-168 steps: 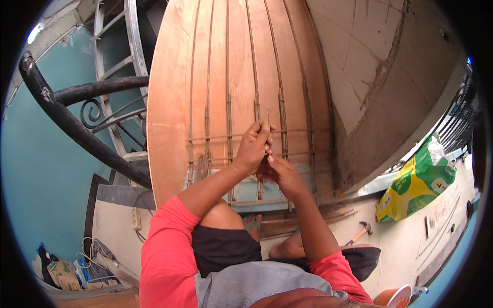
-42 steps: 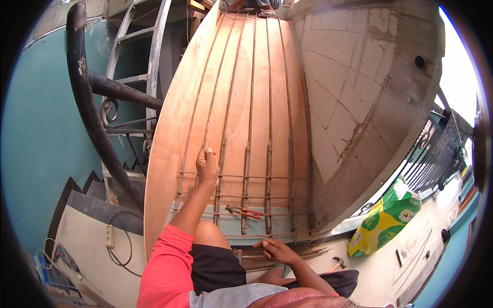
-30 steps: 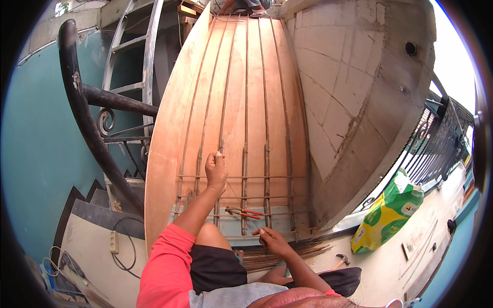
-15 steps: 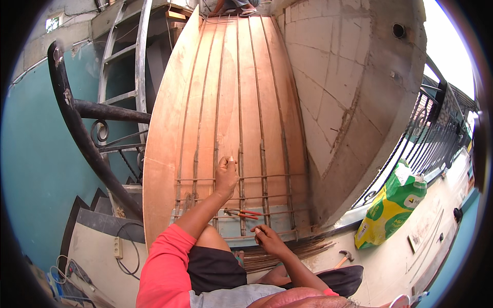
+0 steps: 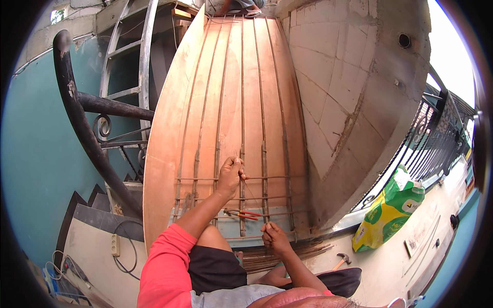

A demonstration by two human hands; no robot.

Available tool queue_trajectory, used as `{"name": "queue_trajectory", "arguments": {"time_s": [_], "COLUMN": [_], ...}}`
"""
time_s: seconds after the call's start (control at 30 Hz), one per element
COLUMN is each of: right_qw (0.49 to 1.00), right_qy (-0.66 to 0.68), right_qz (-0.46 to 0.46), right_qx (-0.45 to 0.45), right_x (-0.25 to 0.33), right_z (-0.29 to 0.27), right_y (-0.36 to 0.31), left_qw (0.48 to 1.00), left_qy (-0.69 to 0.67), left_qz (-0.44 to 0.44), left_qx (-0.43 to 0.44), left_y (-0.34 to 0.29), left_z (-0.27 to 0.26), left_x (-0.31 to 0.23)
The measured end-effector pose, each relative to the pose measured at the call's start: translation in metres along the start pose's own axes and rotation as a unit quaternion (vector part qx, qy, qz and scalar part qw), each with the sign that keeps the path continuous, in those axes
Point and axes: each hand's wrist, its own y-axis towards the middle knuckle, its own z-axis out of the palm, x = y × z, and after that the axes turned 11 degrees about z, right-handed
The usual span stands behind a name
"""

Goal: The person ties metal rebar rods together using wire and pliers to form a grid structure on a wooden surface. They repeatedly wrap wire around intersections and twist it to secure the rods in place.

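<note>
My left hand (image 5: 233, 173) is raised over the near end of the rebar grid, its fingers pinched on thin tie wire whose fine ends poke up above the thumb. From there a faint strand (image 5: 252, 194) slants down toward my right hand (image 5: 276, 239), which is closed with fingertips pressed together, seemingly on the strand's lower end. Long steel rebars (image 5: 243, 113) run up the sloping plywood panel (image 5: 169, 138), crossed by several short bars near me. Red-handled pincers (image 5: 245, 214) lie on the crossing bars between my hands.
A bundle of thin rods (image 5: 287, 257) and a hammer (image 5: 343, 261) lie on the floor before me. At right stand a green-yellow sack (image 5: 390, 210) and a concrete block wall (image 5: 339, 87). A dark handrail (image 5: 97, 138) and ladder (image 5: 123, 51) flank the left. Another person (image 5: 250, 7) sits at the top.
My right hand has closed from a looser, half-curled pose and risen slightly to the right. My left hand has turned a little, and a strand now shows between the hands.
</note>
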Motion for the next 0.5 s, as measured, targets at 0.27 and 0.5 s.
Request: {"name": "queue_trajectory", "arguments": {"time_s": [0.27, 0.5], "right_qw": [0.977, 0.922], "right_qy": [-0.198, -0.322], "right_qz": [0.013, -0.163], "right_qx": [-0.079, -0.139], "right_x": [0.010, 0.045], "right_z": [0.010, 0.041], "right_y": [0.003, 0.027], "left_qw": [0.987, 0.978], "left_qy": [0.121, 0.109], "left_qz": [0.035, -0.019], "left_qx": [0.104, 0.174], "left_y": [-0.013, -0.021], "left_z": [-0.001, -0.004], "left_x": [-0.005, -0.010]}}
